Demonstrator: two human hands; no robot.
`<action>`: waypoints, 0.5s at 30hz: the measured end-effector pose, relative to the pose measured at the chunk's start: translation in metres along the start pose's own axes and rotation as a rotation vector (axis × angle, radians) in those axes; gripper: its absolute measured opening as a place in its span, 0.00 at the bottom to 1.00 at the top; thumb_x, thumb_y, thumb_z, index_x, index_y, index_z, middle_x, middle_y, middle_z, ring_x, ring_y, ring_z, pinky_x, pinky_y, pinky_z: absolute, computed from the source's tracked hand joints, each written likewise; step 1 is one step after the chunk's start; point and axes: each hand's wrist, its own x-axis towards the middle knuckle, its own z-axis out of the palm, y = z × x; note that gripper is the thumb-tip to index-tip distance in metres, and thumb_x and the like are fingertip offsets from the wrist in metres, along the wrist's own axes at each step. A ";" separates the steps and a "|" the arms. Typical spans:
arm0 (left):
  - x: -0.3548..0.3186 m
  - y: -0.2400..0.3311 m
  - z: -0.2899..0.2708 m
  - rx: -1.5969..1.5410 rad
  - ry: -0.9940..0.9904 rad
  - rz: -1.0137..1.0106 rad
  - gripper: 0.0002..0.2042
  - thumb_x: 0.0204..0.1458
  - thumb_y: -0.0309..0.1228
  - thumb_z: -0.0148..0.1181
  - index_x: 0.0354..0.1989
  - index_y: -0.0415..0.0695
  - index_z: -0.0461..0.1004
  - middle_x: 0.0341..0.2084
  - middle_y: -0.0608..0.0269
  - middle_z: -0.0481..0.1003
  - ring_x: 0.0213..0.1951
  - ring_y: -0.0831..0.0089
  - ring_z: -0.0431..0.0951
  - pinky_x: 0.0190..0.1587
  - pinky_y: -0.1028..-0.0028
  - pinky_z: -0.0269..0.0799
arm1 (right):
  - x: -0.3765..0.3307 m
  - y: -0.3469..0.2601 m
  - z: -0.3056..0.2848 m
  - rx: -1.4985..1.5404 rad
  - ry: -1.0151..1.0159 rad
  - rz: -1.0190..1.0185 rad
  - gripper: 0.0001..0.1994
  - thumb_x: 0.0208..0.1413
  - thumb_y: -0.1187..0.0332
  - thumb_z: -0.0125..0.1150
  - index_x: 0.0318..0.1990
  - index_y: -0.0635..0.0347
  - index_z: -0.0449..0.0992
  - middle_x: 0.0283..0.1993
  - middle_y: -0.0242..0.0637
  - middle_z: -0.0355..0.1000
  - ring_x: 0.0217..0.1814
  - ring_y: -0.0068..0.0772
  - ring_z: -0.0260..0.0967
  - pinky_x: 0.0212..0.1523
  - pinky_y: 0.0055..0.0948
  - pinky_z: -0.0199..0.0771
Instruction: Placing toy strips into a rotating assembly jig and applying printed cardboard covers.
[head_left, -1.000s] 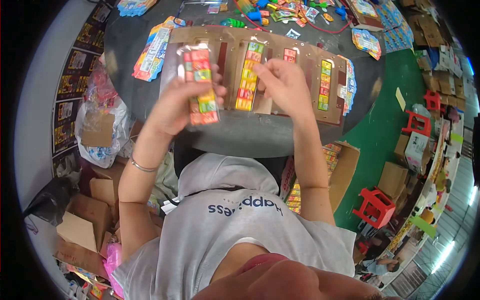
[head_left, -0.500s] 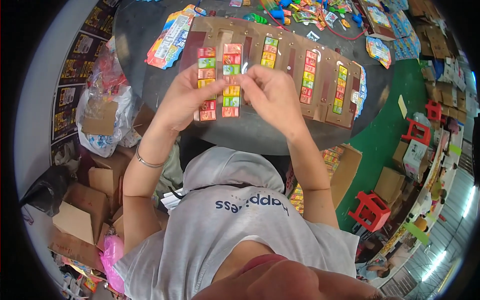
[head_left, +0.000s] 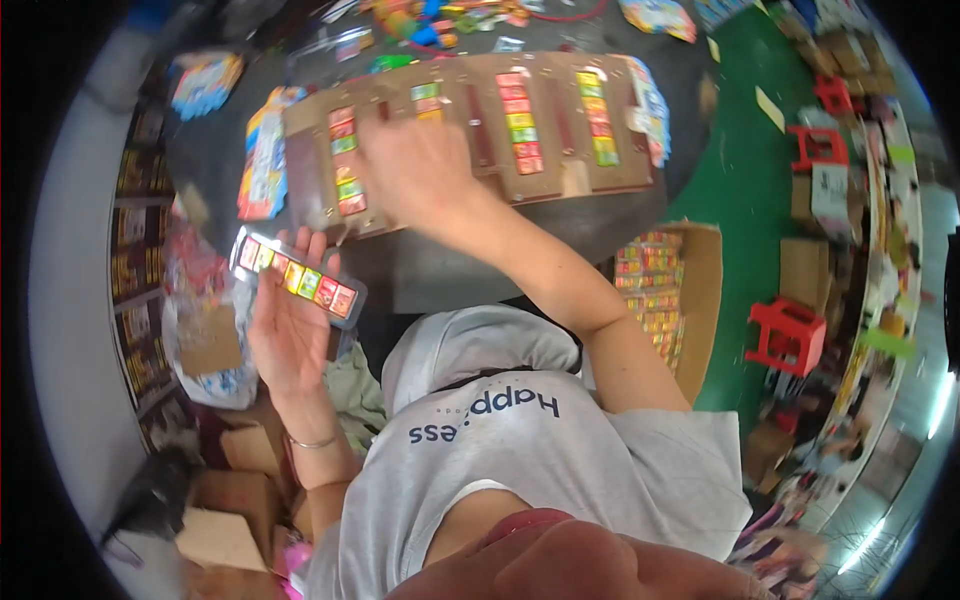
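Observation:
Out to the left, my left hand [head_left: 290,325] is closed on a clear plastic blister strip [head_left: 298,281] with a row of red, yellow and green squares; thumb and fingers grip its edges, clear of the table. My right hand [head_left: 418,170] reaches over a brown board [head_left: 555,185] on the table, its fingers blurred and partly hidden. Right beside those fingers lies a strip of coloured squares [head_left: 347,160] in the board's left part. Further strips sit in the board: one partly behind my hand [head_left: 426,93], a middle one [head_left: 520,122] and a right one [head_left: 598,118].
Colourful printed cards lie at the board's left [head_left: 265,155] and right [head_left: 652,110] ends. Small bright toys [head_left: 430,25] are heaped at the far side. An open carton [head_left: 700,300] of similar strips stands at my right; red stools [head_left: 787,335] stand beyond on the green floor.
My left hand has drawn one strip leftward and down, away from the board, and tilted it. My right hand has let go of that strip and moved over the board.

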 end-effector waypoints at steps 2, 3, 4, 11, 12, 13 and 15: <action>0.007 -0.028 0.022 -0.034 -0.093 0.011 0.23 0.67 0.38 0.39 0.65 0.36 0.55 0.64 0.49 0.59 0.68 0.56 0.56 0.71 0.55 0.47 | -0.043 0.011 -0.032 0.339 0.040 -0.119 0.12 0.55 0.59 0.62 0.31 0.60 0.75 0.22 0.40 0.75 0.24 0.42 0.76 0.26 0.37 0.73; 0.013 -0.044 0.034 -0.032 -0.085 0.001 0.23 0.67 0.38 0.38 0.66 0.37 0.54 0.65 0.50 0.57 0.69 0.57 0.54 0.71 0.57 0.47 | -0.064 0.018 -0.042 0.594 -0.071 0.004 0.13 0.55 0.60 0.64 0.36 0.61 0.74 0.25 0.37 0.76 0.23 0.31 0.75 0.25 0.30 0.72; 0.013 -0.062 0.045 0.012 -0.103 0.022 0.24 0.67 0.38 0.38 0.66 0.37 0.53 0.65 0.51 0.57 0.69 0.57 0.53 0.71 0.57 0.47 | -0.087 0.025 -0.049 0.769 -0.105 0.083 0.13 0.56 0.61 0.64 0.39 0.62 0.74 0.28 0.36 0.76 0.25 0.26 0.75 0.26 0.27 0.71; 0.007 -0.178 0.092 0.243 -0.343 -0.283 0.24 0.67 0.39 0.39 0.68 0.42 0.52 0.68 0.54 0.53 0.69 0.59 0.52 0.69 0.57 0.48 | -0.226 0.076 -0.045 1.484 0.279 0.650 0.09 0.61 0.71 0.57 0.46 0.63 0.73 0.34 0.33 0.76 0.30 0.20 0.74 0.27 0.20 0.72; 0.004 -0.191 0.096 0.356 -0.400 -0.389 0.25 0.66 0.40 0.41 0.69 0.43 0.51 0.69 0.55 0.52 0.69 0.61 0.52 0.68 0.58 0.50 | -0.245 0.087 -0.045 1.502 0.377 0.740 0.09 0.60 0.72 0.58 0.46 0.64 0.73 0.34 0.34 0.77 0.31 0.19 0.74 0.28 0.20 0.72; 0.001 -0.204 0.102 0.508 -0.391 -0.490 0.26 0.66 0.39 0.43 0.69 0.42 0.51 0.68 0.56 0.54 0.68 0.62 0.54 0.66 0.60 0.52 | -0.265 0.098 -0.051 1.453 0.476 0.828 0.08 0.60 0.71 0.58 0.44 0.64 0.75 0.34 0.33 0.76 0.30 0.17 0.72 0.28 0.18 0.73; -0.001 -0.218 0.078 0.649 -0.556 -0.694 0.26 0.66 0.38 0.43 0.69 0.42 0.50 0.67 0.55 0.55 0.66 0.64 0.58 0.65 0.63 0.55 | -0.305 0.126 -0.060 1.416 0.647 0.846 0.07 0.59 0.69 0.59 0.43 0.60 0.76 0.32 0.30 0.75 0.27 0.15 0.70 0.27 0.17 0.73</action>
